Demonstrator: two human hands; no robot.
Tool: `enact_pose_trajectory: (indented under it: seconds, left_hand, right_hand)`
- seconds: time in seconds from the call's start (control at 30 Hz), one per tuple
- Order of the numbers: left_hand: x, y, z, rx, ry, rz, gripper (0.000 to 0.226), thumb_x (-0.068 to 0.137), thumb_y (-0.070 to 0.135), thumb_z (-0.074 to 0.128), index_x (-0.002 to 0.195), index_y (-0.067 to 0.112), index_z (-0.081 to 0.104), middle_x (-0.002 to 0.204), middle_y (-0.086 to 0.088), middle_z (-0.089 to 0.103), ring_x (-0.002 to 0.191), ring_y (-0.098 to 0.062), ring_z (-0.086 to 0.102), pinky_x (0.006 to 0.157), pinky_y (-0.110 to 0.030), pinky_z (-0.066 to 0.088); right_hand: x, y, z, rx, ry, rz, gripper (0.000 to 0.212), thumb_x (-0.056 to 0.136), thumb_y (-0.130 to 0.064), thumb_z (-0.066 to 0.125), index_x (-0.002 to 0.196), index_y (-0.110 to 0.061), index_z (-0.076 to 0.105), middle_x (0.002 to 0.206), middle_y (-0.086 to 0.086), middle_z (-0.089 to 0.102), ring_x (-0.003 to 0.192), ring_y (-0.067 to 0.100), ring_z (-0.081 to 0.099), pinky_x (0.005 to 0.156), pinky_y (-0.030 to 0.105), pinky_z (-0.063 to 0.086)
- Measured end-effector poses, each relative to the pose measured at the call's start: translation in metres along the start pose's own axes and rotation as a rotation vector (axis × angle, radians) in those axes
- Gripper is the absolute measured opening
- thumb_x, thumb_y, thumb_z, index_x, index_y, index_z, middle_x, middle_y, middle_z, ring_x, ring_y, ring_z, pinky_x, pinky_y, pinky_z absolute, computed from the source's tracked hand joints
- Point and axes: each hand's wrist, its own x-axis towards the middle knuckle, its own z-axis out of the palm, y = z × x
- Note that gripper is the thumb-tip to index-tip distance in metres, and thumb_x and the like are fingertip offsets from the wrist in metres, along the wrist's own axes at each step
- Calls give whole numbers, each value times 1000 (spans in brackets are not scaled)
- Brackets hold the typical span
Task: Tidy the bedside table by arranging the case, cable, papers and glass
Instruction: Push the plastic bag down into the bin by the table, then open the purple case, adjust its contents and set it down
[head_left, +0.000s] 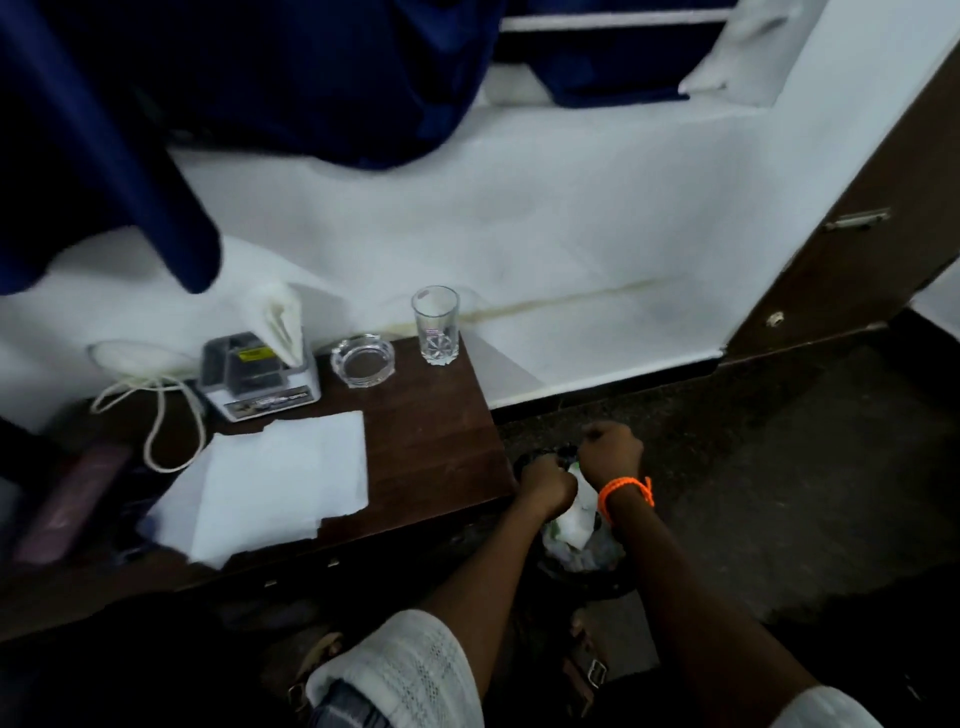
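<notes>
The dark wooden bedside table (436, 441) carries a clear glass (435, 325) at its back right corner. White papers (280, 478) lie spread across the front. A white cable (156, 410) loops at the back left, and a dark reddish case (67, 499) lies blurred at the far left. My left hand (545, 486) and my right hand (610, 452) are off the table, over a waste bin (582, 551) on the floor. Both are curled into fists, gripping the black bin liner (550, 458) bunched between them. Their fingertips are hidden.
A glass ashtray (363, 361) sits next to the glass. A white box (260, 379) with folded paper sticking out stands behind the papers. Blue curtains (156, 130) hang over the back left. A brown door (857, 234) stands at the right. Crumpled white waste fills the bin.
</notes>
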Motion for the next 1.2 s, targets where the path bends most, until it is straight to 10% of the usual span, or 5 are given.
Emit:
enact_pose_trajectory:
  seconds: [0.2, 0.63, 1.2]
  left_hand:
    - [-53, -3, -76, -78, 115, 56, 26, 91, 11, 54, 102, 7, 78, 109, -20, 76, 96, -28, 71, 70, -24, 44]
    - [-148, -117, -234, -235, 571, -67, 42, 95, 8, 54, 135, 9, 66, 144, -10, 61, 136, -27, 53, 115, -33, 40]
    - [-200, -266, -386, -117, 985, -137, 25, 87, 10, 65, 109, 8, 78, 111, -19, 76, 108, -34, 71, 94, -39, 55]
  right_hand:
    - [-42, -69, 16, 99, -19, -127, 29, 79, 1, 64, 104, -1, 77, 110, 21, 74, 110, 36, 67, 97, 31, 48]
    - [-156, -195, 121, 96, -270, -476, 27, 79, 2, 65, 100, -4, 79, 109, 14, 76, 108, 30, 70, 97, 31, 49]
    - [-264, -317, 282, 24, -480, -832, 22, 74, 3, 66, 89, -5, 80, 95, 14, 78, 93, 32, 72, 77, 29, 50]
